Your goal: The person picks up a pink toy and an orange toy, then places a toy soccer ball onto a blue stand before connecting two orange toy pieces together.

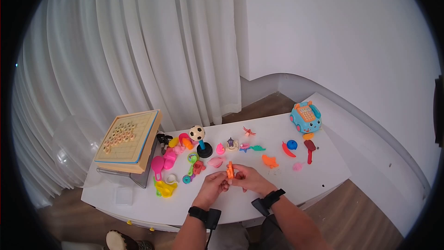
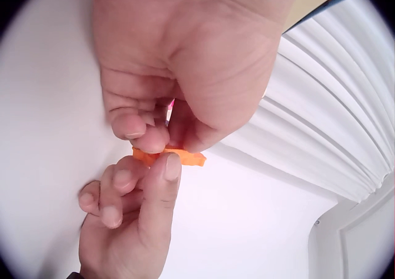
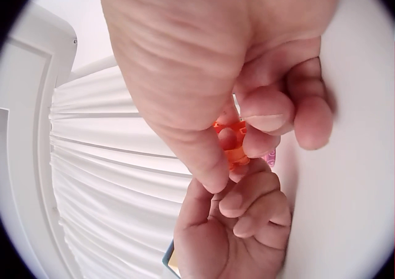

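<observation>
A small orange plastic piece (image 1: 230, 170) is held upright between both hands above the front middle of the white table. The left hand (image 1: 212, 188) pinches its lower part between thumb and fingers. From the other side the right hand (image 1: 252, 180) grips it with thumb and fingertips. In the left wrist view the orange piece (image 2: 194, 159) shows as a thin strip between the fingertips of both hands. The right wrist view shows openings in the orange piece (image 3: 236, 150), partly hidden by the fingers.
A board game box (image 1: 127, 141) stands at the left on a wire stand. Behind the hands are a football on a post (image 1: 197, 133), a pink toy (image 1: 215, 162) and an orange toy (image 1: 269, 160). Yellow pieces (image 1: 165, 189) lie left, a toy phone (image 1: 306, 117) back right.
</observation>
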